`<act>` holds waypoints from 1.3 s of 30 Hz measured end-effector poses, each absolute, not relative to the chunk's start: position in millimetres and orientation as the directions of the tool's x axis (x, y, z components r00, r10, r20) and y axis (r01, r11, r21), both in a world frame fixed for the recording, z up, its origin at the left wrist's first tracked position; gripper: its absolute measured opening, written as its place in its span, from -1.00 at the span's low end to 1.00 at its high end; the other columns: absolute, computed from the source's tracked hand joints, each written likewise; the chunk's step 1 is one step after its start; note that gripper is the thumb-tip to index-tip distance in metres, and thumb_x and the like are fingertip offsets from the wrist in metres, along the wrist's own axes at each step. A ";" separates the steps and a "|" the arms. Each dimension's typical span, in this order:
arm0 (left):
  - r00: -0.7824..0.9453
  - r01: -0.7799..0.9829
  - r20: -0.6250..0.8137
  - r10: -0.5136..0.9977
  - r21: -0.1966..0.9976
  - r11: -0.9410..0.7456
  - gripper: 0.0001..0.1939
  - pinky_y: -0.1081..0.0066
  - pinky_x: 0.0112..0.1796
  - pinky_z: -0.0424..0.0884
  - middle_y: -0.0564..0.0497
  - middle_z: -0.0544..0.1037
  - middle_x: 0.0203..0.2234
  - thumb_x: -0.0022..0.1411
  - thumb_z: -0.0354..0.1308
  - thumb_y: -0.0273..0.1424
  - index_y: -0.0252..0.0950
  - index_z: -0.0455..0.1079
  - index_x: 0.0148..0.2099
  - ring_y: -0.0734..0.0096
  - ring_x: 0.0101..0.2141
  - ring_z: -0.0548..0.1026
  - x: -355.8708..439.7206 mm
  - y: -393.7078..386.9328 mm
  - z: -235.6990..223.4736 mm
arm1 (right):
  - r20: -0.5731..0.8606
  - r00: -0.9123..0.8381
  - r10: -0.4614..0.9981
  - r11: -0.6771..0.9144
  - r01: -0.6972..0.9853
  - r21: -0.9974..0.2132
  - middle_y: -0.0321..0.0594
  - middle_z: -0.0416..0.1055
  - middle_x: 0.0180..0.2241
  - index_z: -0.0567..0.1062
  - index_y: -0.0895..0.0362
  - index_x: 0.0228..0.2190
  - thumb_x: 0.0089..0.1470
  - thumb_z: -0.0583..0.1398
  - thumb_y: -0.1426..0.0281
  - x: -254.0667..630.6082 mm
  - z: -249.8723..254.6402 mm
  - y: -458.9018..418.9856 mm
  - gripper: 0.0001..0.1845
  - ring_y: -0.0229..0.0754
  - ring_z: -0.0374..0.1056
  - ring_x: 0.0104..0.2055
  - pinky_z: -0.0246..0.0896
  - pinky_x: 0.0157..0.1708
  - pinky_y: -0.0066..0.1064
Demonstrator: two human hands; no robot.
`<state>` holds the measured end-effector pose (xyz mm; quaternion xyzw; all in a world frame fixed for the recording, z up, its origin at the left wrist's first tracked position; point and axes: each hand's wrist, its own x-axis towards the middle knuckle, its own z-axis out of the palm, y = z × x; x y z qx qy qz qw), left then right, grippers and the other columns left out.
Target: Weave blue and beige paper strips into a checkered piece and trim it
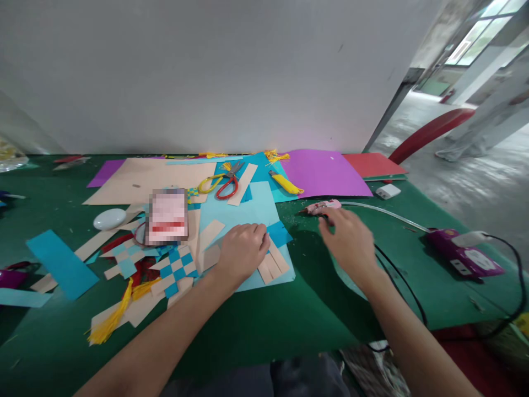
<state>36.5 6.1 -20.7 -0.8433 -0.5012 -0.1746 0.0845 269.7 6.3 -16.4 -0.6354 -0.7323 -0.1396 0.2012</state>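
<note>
My left hand (243, 251) rests with curled fingers on woven blue and beige paper strips (276, 258), over a light blue sheet (264, 207). Its thumb and fingertips are mostly hidden. My right hand (347, 237) is beside a pink hot glue gun (324, 206) that lies with its dark nozzle pointing left. The right thumb and forefinger are apart at the gun's near side; whether they touch it is hard to see. A long translucent glue stick (384, 212) extends from the gun's rear. Left of my left hand lies a blue-and-beige checkered paper weave (177, 268).
Scissors (227, 182) and a yellow utility knife (286, 183) lie behind my hands. A pixelated phone-like object (167, 216), white oval (109, 219) and yellow tassel (111, 320) are leftward. A purple power strip (465, 253) with a black cord (407, 281) stands right.
</note>
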 end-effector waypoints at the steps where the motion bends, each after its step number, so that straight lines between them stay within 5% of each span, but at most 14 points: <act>1: 0.430 0.876 0.379 0.820 0.044 -0.480 -0.82 0.38 -0.41 0.29 0.01 0.51 -0.53 0.28 -0.04 -0.43 -0.29 0.34 -0.36 0.37 -0.47 0.45 36.5 6.0 -20.7 | 0.490 -0.046 0.871 0.052 0.999 0.001 -0.04 0.43 -0.28 0.44 0.20 -0.16 0.20 0.06 0.30 279.3 -15.2 6.2 -0.71 -0.01 0.30 -0.21 0.16 -0.28 -0.27; 4: 0.401 0.884 0.377 0.835 0.082 -0.461 -0.84 0.38 -0.41 0.29 0.00 0.51 -0.51 0.27 -0.02 -0.43 -0.29 0.35 -0.34 0.36 -0.46 0.45 36.1 6.0 -21.8 | 0.443 0.001 0.896 -0.090 0.980 0.179 0.06 0.38 -0.36 0.44 0.25 -0.33 0.16 0.03 0.02 300.9 -19.5 6.0 -0.48 0.06 0.28 -0.29 0.09 -0.40 -0.27; 7: 0.375 0.885 0.365 0.852 0.133 -0.446 -0.85 0.39 -0.43 0.28 0.01 0.51 -0.50 0.26 -0.01 -0.42 -0.28 0.35 -0.33 0.36 -0.46 0.45 34.4 5.9 -23.4 | 0.357 0.030 0.933 -0.118 0.967 0.227 0.09 0.38 -0.36 0.41 0.25 -0.36 0.14 0.02 -0.04 307.9 -29.9 8.6 -0.44 0.08 0.29 -0.28 0.03 -0.43 -0.30; 14: 0.335 0.882 0.349 0.875 0.212 -0.422 -0.87 0.42 -0.48 0.23 0.04 0.51 -0.49 0.25 0.03 -0.40 -0.26 0.35 -0.35 0.38 -0.45 0.45 31.2 5.5 -22.0 | 0.330 0.114 0.937 -0.153 0.984 0.095 -0.03 0.42 -0.36 0.33 0.20 -0.33 0.12 0.10 0.13 306.9 -33.6 17.6 -0.65 0.03 0.35 -0.29 0.03 -0.38 -0.29; 20: 0.339 0.869 0.324 0.883 0.253 -0.427 -0.87 0.44 -0.49 0.25 0.04 0.53 -0.47 0.25 0.02 -0.40 -0.25 0.35 -0.34 0.38 -0.44 0.46 29.4 5.4 -19.8 | 0.387 -0.029 0.922 0.048 0.998 -0.039 -0.15 0.42 -0.39 0.30 0.12 -0.32 0.07 0.11 0.18 284.2 -22.7 3.0 -0.74 -0.04 0.35 -0.34 0.05 -0.39 -0.32; 26: 0.322 0.877 0.307 0.895 0.259 -0.405 -0.87 0.43 -0.50 0.23 0.03 0.53 -0.47 0.25 0.03 -0.38 -0.25 0.37 -0.34 0.36 -0.43 0.47 28.2 6.1 -19.6 | 0.394 -0.158 0.906 0.180 0.983 -0.021 -0.10 0.42 -0.32 0.31 0.14 -0.22 0.06 0.13 0.24 264.8 -22.4 -3.4 -0.72 -0.01 0.35 -0.27 0.10 -0.29 -0.27; 39: 0.312 0.889 0.243 0.918 0.268 -0.373 -0.85 0.43 -0.52 0.19 0.03 0.54 -0.48 0.25 0.04 -0.36 -0.24 0.38 -0.35 0.33 -0.45 0.48 28.4 6.3 -14.7 | 0.380 -0.195 0.904 0.187 0.981 0.057 -0.12 0.37 -0.35 0.32 0.15 -0.25 0.11 0.12 0.31 250.8 -14.5 -11.5 -0.81 -0.03 0.30 -0.27 0.07 -0.30 -0.29</act>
